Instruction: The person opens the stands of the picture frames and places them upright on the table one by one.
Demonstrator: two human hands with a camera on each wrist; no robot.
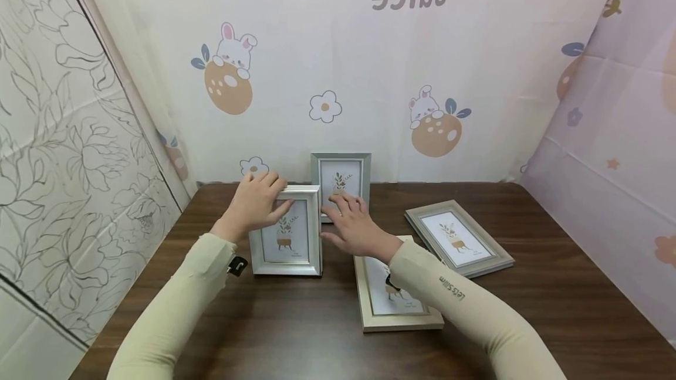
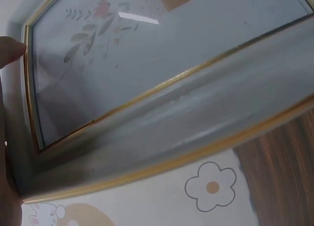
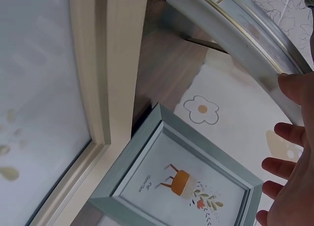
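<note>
The left hand [image 1: 256,201] grips the silver frame [image 1: 286,240] by its top, just left of the picture's middle; the right hand [image 1: 356,228], fingers loosely spread, has its thumb alongside. Soft holding should keep it steady.

Head view: the left fingers [image 1: 271,179] hide the upper left corner of the silver picture frame [image 1: 296,242]. The right fingers [image 1: 350,203] and the silver frame's edge obscure the lower part of the grey-green picture frame [image 1: 340,170]. The right sleeve [image 1: 467,304] covers the upper right part of the cream picture frame [image 1: 377,298]. Small print [image 1: 297,253] on the silver frame's insert is illegible. The bottom edge crops both sleeves and the surface [image 1: 285,333]. Left wrist view: the top and right edges crop the silver frame. Right wrist view: the left edge crops the cream frame.
</note>
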